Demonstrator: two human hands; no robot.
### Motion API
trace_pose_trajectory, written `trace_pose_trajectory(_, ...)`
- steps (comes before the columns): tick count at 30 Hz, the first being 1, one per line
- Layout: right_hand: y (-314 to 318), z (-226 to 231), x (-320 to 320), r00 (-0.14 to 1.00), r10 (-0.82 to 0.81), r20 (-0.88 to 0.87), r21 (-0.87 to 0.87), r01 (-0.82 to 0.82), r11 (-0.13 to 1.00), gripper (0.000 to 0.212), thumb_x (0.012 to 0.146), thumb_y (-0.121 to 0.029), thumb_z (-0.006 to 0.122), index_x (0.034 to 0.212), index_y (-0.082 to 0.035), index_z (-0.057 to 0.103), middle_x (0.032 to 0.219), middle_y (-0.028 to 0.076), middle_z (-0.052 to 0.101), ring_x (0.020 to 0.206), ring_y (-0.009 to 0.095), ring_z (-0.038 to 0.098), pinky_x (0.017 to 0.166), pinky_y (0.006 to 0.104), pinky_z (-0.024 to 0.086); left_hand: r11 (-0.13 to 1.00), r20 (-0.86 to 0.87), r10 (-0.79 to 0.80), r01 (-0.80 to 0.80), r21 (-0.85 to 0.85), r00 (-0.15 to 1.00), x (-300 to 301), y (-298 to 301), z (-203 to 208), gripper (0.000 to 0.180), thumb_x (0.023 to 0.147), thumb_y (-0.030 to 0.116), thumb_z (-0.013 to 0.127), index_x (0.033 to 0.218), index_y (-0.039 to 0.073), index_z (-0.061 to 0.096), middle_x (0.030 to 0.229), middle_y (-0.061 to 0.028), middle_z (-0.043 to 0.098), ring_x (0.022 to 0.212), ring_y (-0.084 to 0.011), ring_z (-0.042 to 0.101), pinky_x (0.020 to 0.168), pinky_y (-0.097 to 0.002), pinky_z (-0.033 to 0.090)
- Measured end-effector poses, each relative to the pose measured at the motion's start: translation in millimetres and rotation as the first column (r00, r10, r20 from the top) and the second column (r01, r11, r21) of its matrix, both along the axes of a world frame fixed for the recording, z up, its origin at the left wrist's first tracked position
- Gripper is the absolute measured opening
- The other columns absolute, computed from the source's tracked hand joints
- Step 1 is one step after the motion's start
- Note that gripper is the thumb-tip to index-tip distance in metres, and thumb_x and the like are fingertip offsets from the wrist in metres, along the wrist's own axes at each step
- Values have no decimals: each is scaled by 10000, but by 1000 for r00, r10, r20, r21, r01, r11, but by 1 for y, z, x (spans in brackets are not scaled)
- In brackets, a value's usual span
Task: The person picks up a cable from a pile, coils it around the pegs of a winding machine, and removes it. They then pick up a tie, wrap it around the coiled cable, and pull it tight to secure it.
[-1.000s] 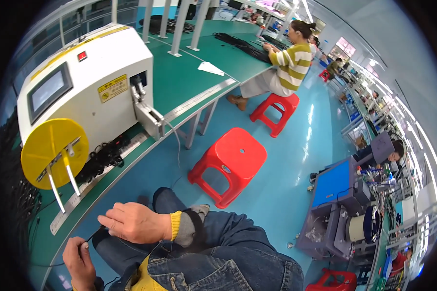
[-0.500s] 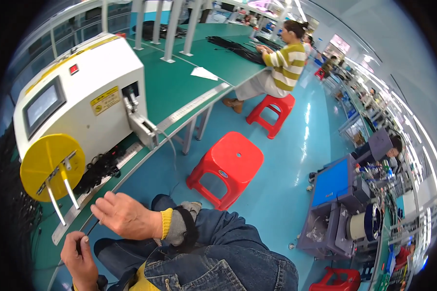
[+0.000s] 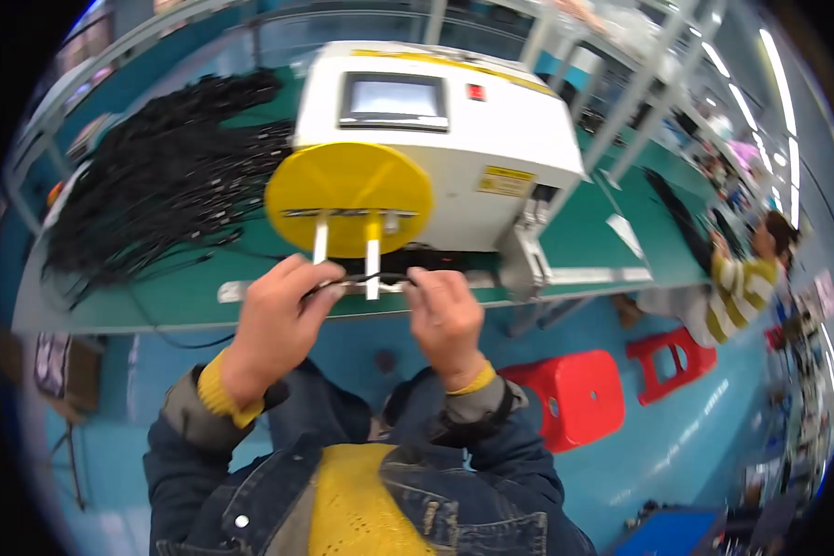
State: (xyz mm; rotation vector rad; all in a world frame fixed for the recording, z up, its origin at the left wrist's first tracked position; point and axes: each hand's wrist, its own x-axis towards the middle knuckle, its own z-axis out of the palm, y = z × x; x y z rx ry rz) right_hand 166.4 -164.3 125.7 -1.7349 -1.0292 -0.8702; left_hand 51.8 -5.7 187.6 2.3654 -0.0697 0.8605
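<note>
A thin black cable [image 3: 369, 277] runs between my two hands, level with the pegs of a yellow disc [image 3: 347, 190]. My left hand [image 3: 276, 320] pinches one side of it, thumb against fingers. On the other side my right hand [image 3: 447, 320] has its fingers closed on the cable. It crosses the white pegs [image 3: 373, 264] that stick out from the disc; whether it touches them I cannot tell. The disc sits on the front of a white winding machine [image 3: 426, 176] with a small screen [image 3: 394, 100]. A tail of cable [image 3: 181, 345] hangs below the table edge on the left.
A large heap of black cables [image 3: 157, 176] covers the left of the green table [image 3: 250, 271]. A metal clamp [image 3: 526, 264] projects from the machine's right. Red stools [image 3: 591, 398] stand at the right, where a person in a striped top [image 3: 746, 292] sits.
My view has swung left to face the machine. Both hands have risen from beside the table edge to in front of the disc's pegs, with the cable held between them.
</note>
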Motion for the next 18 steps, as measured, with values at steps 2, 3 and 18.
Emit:
trace_pose_trajectory(2, 11, -3, 2, 997, 46, -54, 29, -44, 999, 222, 681, 3, 685, 890, -34, 620, 755, 116, 572, 631, 253, 575, 545, 309, 467, 981, -33, 23, -29, -194, 999, 10, 14, -13, 129, 763, 21, 627, 886, -10, 602, 703, -57, 545, 579, -116, 495, 527, -235, 390)
trace_pose_trajectory(3, 16, -5, 4, 995, 29, -99, 44, -25, 999, 203, 682, -8, 691, 871, -32, 622, 749, 117, 573, 621, 253, 573, 544, 306, 463, 981, -36, 53, -59, -188, 998, 14, 20, -19, 129, 763, 21, 627, 886, -10, 602, 703, -57, 545, 579, -116, 495, 527, -235, 390)
trace_pose_trajectory(18, 69, -27, 54, 971, -62, -232, 19, 68, 998, 89, 720, -74, 646, 749, -18, 583, 666, 130, 543, 615, 312, 543, 536, 368, 433, 883, -25, 16, -26, -469, 1000, 66, 59, -43, 112, 781, 91, 631, 855, 9, 649, 748, -42, 589, 615, -78, 511, 558, -221, 416)
